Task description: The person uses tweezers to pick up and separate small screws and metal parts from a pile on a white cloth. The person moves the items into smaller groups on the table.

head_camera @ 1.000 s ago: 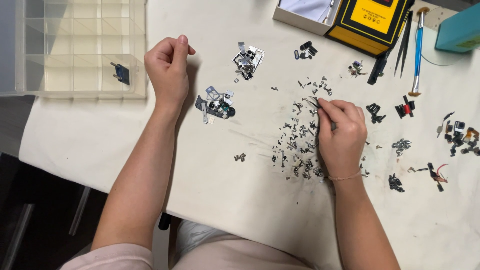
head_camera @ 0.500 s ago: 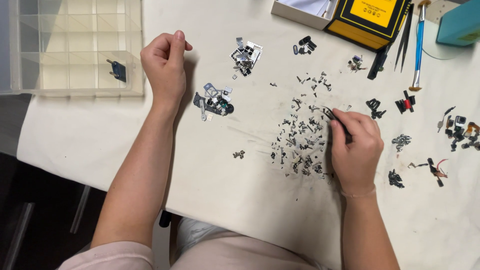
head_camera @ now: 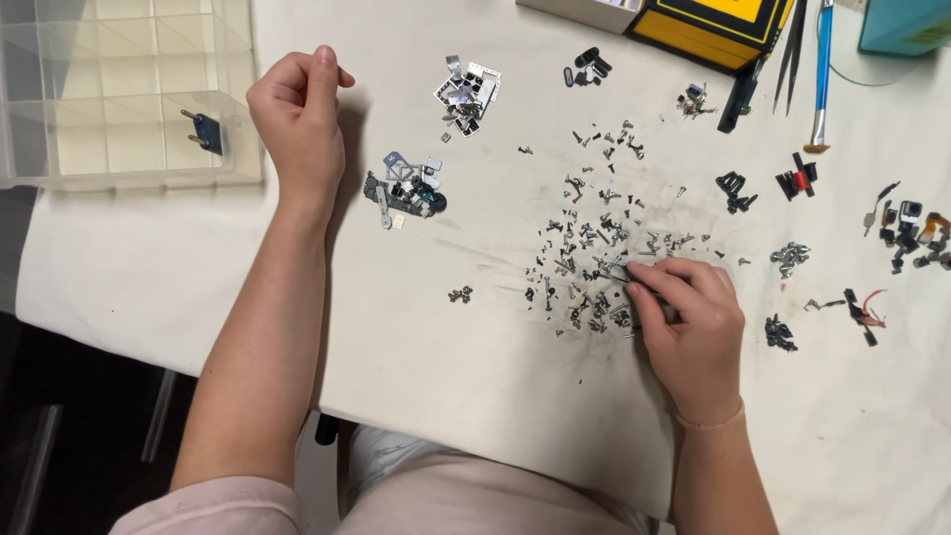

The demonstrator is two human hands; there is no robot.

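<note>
A person's right hand rests on a stained white table covering, fingers pinched closed around slim dark metal tweezers whose tips sit in a scattered heap of tiny dark screws and metal parts at the centre of the table. Whether the tips have hold of a screw cannot be told. The left hand, well apart to the far left, is curled into a loose fist with the thumb up; nothing shows in it. Just left of it stands a clear plastic compartment box holding a small blue part. Right of the left wrist lies a cluster of small grey and blue dismantled components. At the far edge sit a yellow and black box and a blue-handled tool.
</note>
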